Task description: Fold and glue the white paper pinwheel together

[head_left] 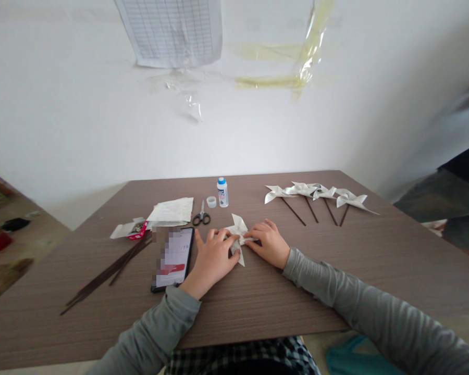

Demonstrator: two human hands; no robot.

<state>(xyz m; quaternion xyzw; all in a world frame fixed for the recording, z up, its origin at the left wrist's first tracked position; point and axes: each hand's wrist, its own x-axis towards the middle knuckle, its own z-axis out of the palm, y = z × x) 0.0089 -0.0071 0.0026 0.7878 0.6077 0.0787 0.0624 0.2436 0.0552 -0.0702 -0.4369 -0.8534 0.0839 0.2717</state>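
A white paper pinwheel [239, 225] lies on the brown table between my hands, its pointed blades sticking out above and below my fingers. My left hand [216, 256] presses on the pinwheel's left side, fingers bent over the paper and thumb at a lower blade. From the right, my right hand [270, 242] grips the paper near the centre with thumb and fingertips. The middle of the pinwheel is partly covered by my fingers. Just left of my left hand lies a phone [175, 258].
Scissors [201, 214], a small cap [211, 201] and a blue-topped glue bottle [222, 192] stand behind. Stacked paper [171, 212], a red box [137, 229] and dark sticks [107, 271] are left. Several pinwheels on sticks [332, 194] lie back right. A person [449, 192] is at far right.
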